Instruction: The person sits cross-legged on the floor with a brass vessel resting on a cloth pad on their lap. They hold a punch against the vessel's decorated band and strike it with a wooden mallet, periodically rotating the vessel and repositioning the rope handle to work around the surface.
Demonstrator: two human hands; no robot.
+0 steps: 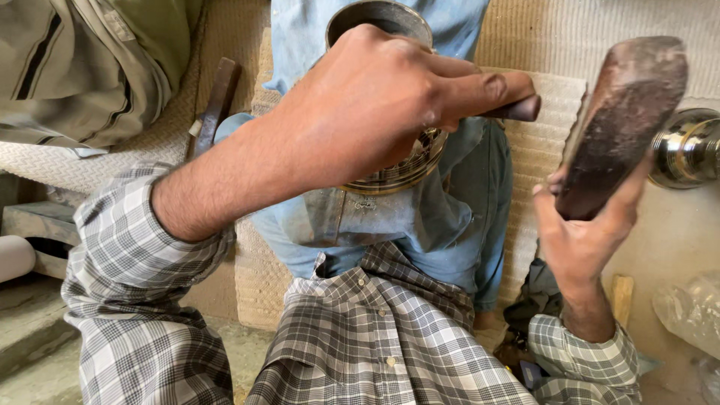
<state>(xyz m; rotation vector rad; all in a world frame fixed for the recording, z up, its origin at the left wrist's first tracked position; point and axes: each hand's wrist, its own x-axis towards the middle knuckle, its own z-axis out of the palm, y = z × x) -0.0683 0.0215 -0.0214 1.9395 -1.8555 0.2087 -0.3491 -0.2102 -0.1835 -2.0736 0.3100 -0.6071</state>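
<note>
Two hands busy. Left hand (375,105) is wrapped tight around a dark rod (517,109) whose tip pokes out to the right, covering most of a round metal cup (390,22) resting on the person's lap, centre of the scene. Right hand (581,236) clamps a worn wooden block (622,120), raised at right beside a shiny metal fitting (686,146).

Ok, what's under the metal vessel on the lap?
The metal vessel rests on blue denim cloth across the lap. The left hand covers most of the vessel's side, so its exact contact with the cloth is hidden.
</note>
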